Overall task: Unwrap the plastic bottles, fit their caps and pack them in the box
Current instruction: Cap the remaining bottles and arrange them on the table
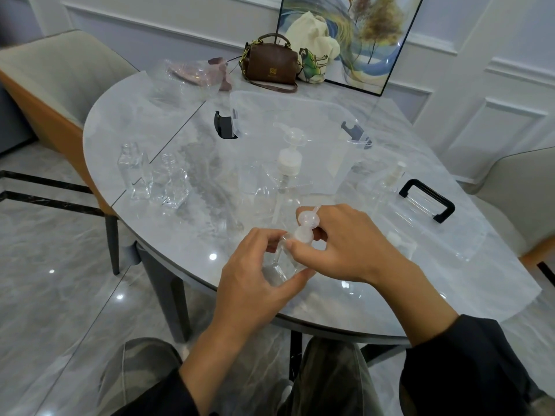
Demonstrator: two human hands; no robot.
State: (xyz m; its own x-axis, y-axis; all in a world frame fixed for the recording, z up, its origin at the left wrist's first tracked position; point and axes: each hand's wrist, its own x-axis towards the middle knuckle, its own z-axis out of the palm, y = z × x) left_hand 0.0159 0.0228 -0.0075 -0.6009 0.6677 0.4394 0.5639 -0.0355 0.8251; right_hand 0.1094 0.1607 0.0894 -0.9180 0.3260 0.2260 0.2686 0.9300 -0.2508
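Two hands meet in the lower middle of the frame. The left hand (255, 274) wraps its fingers (264, 237) round the clear bottle (280, 267), standing a bit tilted. The right hand (345, 250) pinches the pump cap (304, 228) right on top of its neck.

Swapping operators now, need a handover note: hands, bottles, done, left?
Left hand grips a small clear bottle over the table's near edge; right hand pinches its pump cap, seated on the neck.
Two uncapped bottles stand at table left; a tall pump bottle mid-table.
Clear box open behind, lid at right. Nothing clearly packed.
Left: finish this cap, cap the two, pack all.
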